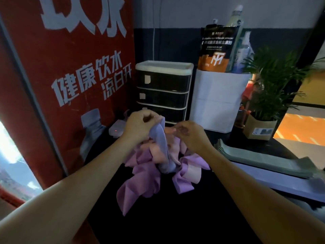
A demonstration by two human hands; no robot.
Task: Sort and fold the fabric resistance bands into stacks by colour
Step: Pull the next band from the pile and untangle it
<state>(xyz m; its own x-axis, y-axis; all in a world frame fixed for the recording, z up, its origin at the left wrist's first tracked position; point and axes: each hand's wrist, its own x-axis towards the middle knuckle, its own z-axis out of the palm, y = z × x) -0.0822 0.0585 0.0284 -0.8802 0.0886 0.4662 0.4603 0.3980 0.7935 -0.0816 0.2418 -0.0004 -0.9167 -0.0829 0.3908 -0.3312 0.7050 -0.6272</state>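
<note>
Bands (149,173) of fabric are lying in a loose tangle on the dark surface (175,217), mostly purple with some peach-pink ones mixed in at the far side of the heap. Just beyond the near purple loops, a lavender band (161,138) is hanging down into the pile from the left hand (140,126), whose fingers are curling tight around its top end. The right hand (189,133) is hovering just beside it, its fingers bent and pinching what looks like a peach-pink band (169,130), though blur is making the grip hard to read. To the right, a stack of grey folded cloth (263,159) is lying along the surface edge. On the left, a clear water bottle (92,131) is standing against a red panel (70,76) with white lettering, and a small white device (117,128) is sitting near it. Farther back, a small drawer unit (163,90) is standing beside a white bag (218,101) holding a black and orange pouch (217,48). A potted plant (270,81) is standing at the far right.
</note>
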